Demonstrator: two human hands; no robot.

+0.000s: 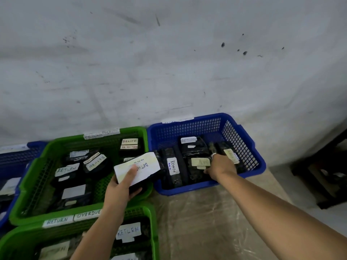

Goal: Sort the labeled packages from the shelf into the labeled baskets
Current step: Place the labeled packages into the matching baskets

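My left hand grips a black package with a white and yellow "RETURN" label, held over the right edge of the middle green basket. That basket carries "RETURN" and "OVERDUE" tags on its near rim and holds several labeled black packages. My right hand reaches into the blue basket and rests on a black package with a pale label; its fingers are partly hidden. Several other black packages lie in the blue basket, one labeled "Return".
A second green basket with "RETURN" packages sits nearest me. Another blue basket is at the far left. All stand on the floor against a stained white wall. Dark furniture stands at the right. Plastic sheeting covers the floor between.
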